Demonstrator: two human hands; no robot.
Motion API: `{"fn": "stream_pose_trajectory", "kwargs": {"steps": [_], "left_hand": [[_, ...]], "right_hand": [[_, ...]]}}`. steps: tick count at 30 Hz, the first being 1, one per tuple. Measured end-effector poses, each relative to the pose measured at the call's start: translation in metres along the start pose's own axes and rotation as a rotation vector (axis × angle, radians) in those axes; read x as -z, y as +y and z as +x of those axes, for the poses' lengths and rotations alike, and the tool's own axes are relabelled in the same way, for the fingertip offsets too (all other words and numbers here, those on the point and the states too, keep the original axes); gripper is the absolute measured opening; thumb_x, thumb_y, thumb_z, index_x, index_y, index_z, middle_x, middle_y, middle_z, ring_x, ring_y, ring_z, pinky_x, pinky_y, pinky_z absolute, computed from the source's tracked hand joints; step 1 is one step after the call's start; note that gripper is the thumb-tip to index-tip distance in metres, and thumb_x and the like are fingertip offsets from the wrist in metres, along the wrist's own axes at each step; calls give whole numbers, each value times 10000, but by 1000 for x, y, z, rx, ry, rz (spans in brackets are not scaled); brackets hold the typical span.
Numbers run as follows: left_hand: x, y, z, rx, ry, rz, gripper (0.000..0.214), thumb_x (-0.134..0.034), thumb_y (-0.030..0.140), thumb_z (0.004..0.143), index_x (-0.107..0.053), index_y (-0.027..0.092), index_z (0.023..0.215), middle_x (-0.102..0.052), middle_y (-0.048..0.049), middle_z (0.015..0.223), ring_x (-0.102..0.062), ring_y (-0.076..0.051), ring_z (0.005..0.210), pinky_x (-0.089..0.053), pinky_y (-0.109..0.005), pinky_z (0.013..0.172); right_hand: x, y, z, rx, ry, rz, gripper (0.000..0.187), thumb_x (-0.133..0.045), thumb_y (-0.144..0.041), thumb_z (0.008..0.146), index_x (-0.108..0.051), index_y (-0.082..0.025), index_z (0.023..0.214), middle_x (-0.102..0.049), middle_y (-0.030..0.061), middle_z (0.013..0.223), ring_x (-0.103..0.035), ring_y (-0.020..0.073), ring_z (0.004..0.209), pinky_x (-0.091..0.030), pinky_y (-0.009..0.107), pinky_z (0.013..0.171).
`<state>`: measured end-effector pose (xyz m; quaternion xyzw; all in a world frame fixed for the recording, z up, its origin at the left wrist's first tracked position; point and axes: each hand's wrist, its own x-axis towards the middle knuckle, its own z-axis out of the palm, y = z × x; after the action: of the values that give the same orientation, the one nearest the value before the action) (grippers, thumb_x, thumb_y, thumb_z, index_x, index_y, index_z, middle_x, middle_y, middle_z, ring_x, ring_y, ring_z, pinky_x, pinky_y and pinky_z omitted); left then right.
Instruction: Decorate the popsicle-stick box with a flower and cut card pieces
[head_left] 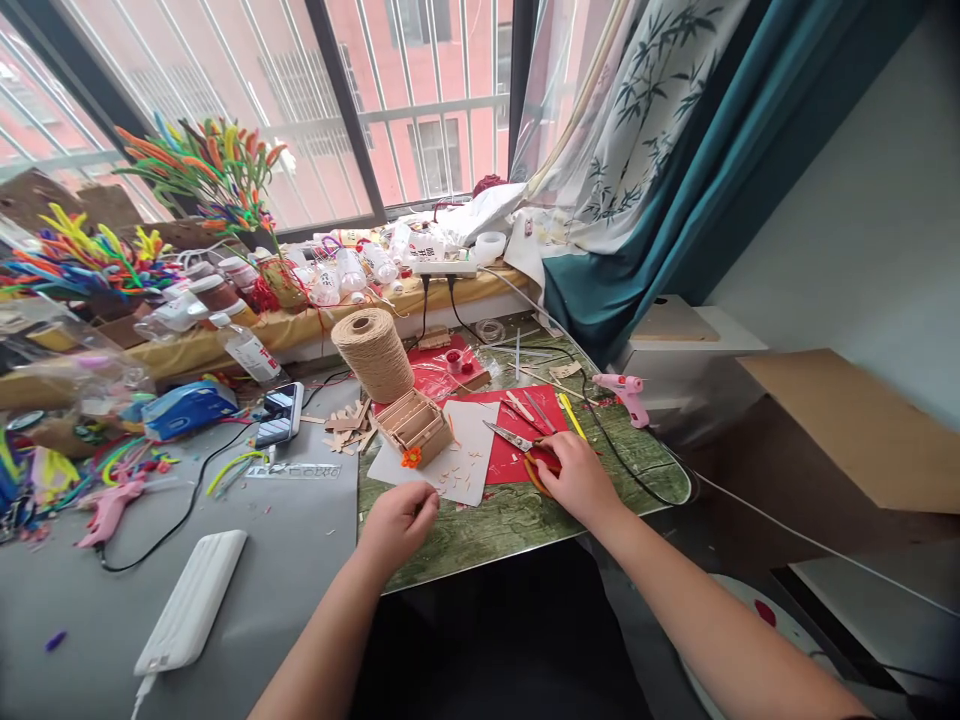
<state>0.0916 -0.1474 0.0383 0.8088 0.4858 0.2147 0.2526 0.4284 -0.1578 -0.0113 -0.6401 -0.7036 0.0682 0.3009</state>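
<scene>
My right hand (579,480) is closed over the handles of a pair of scissors (511,437), whose metal blades point left above a red sheet (499,465). An orange-handled tool (537,476) lies just under that hand, partly covered. My left hand (397,530) is curled shut near the table's front edge; whatever its fingers hold, if anything, is hidden. Beyond it, a small box built of wooden sticks (420,425) stands on a white sheet (469,440). An orange flower (411,457) sits at the box's front corner. Small wood offcuts (457,480) lie scattered on the white sheet.
A twine spool (373,352) stands behind the box, with loose wooden sticks (349,428) to its left. A pink glue gun (624,396) rests at the right edge, its cable crossing the table. Further left are a phone (279,415), another glue gun (112,508) and a white power bank (191,603).
</scene>
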Motion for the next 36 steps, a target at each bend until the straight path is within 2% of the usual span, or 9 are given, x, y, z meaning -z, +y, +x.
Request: {"fn": "stream_pose_trajectory", "kwargs": {"steps": [4, 9, 14, 20, 23, 26, 28, 31, 36], "left_hand": [[41, -39, -9, 73, 8, 271, 280, -480, 411, 970, -654, 256, 814, -657, -21, 750, -582, -195, 691, -368, -289, 640], [74, -90, -27, 128, 60, 388, 268, -497, 449, 977, -716, 298, 942, -755, -34, 915, -667, -234, 819, -428, -308, 709], [72, -110, -50, 206, 146, 272, 332, -485, 486, 991, -758, 304, 1043, -783, -41, 1048, -698, -244, 951, -489, -337, 856], [61, -129, -61, 345, 332, 201, 373, -561, 529, 936, -751, 252, 1098, -753, -39, 911, -660, -204, 798, -504, -316, 777], [61, -125, -54, 334, 421, 177, 349, -539, 497, 961, -741, 234, 1069, -757, -52, 970, -658, -203, 824, -505, -316, 776], [64, -106, -33, 214, 438, 154, 315, -498, 422, 999, -721, 230, 1109, -753, -71, 1089, -675, -208, 898, -523, -322, 814], [67, -90, -14, 69, 379, 146, 311, -499, 372, 1002, -694, 243, 1207, -711, -85, 1256, -680, -219, 1044, -539, -338, 914], [69, -72, 16, -115, 274, 184, 480, -598, 365, 958, -573, 292, 1432, -565, -84, 1510, -549, -272, 1362, -470, -429, 1125], [63, -63, 38, -188, 110, 184, 661, -721, 431, 877, -510, 305, 1491, -516, -107, 1538, -507, -312, 1407, -428, -496, 1186]], "right_hand": [[-4, -3, -13, 103, 161, 25, 178, -564, -196, 953, -649, -190, 1109, -668, 124, 1150, -593, 294, 1137, -445, 440, 1020], [-2, 0, -20, 226, 144, 88, 199, -504, -135, 977, -649, -220, 1084, -696, 88, 1050, -620, 260, 1028, -458, 428, 950], [-5, 5, -20, 231, 163, 129, 115, -565, -201, 976, -644, -248, 1046, -709, 77, 1011, -647, 265, 968, -469, 437, 920], [-13, 7, -18, 266, 144, 120, 94, -599, -238, 958, -643, -250, 1040, -704, 78, 960, -647, 269, 906, -479, 441, 885], [-13, 4, -18, 272, 141, 110, 115, -587, -220, 951, -638, -250, 1051, -700, 81, 981, -648, 272, 934, -479, 450, 903], [-11, 2, -17, 279, 134, 102, 116, -583, -204, 948, -626, -249, 1046, -696, 81, 989, -644, 269, 942, -481, 450, 906], [-11, 1, -17, 279, 128, 100, 122, -582, -198, 945, -625, -247, 1049, -695, 82, 989, -642, 269, 945, -481, 452, 909], [-10, -1, -17, 267, 119, 100, 141, -570, -196, 947, -626, -245, 1067, -693, 86, 998, -640, 274, 965, -477, 460, 923], [-7, -5, -16, 248, 96, 74, 136, -545, -205, 961, -620, -238, 1069, -685, 88, 1007, -628, 277, 975, -469, 455, 920]]}}
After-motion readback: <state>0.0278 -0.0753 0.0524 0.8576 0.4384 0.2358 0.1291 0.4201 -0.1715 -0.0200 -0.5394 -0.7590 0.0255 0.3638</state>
